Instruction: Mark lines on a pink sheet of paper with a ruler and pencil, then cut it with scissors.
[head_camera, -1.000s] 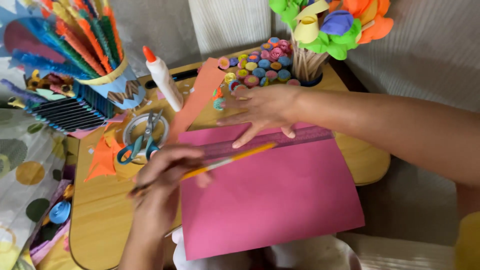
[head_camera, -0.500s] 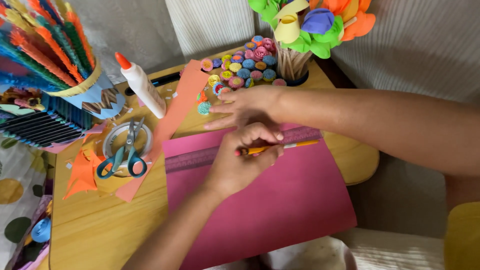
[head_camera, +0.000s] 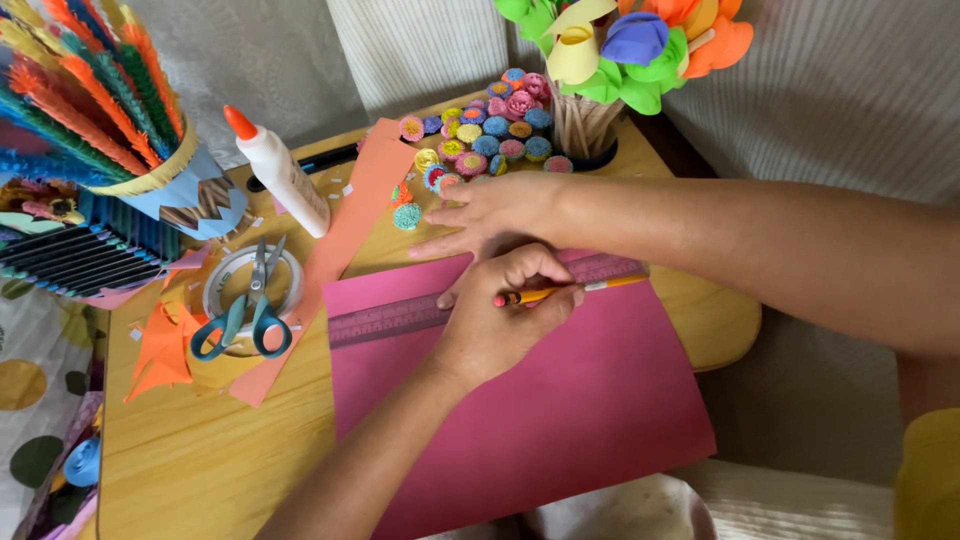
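Two hands work over a sheet of pink paper (head_camera: 560, 400) that lies flat on the wooden worktop (head_camera: 200, 460). The left hand (head_camera: 500, 320) is closed around an orange pencil (head_camera: 570, 291), fingers curled tight on its shaft, the pencil lying almost level and running out to the right of the knuckles. Just beyond this hand a translucent ruler (head_camera: 390, 320) lies across the top edge of the pink paper, reaching out on both sides of the hand. The right hand (head_camera: 490, 212) comes in from the right, fingers spread and flat, palm down, gripping nothing; it presses at the far edge of the sheet, directly behind the left hand and nearly touching it. Behind the right hand lies a cluster of small rolled paper flowers (head_camera: 490, 135) in many colours. Well to the left of both hands, blue-handled scissors (head_camera: 245, 310) rest on a roll of tape (head_camera: 215, 285), with a white glue bottle (head_camera: 280, 170) with an orange tip standing tilted behind them and a long orange paper strip (head_camera: 340, 235) between them and the hands.
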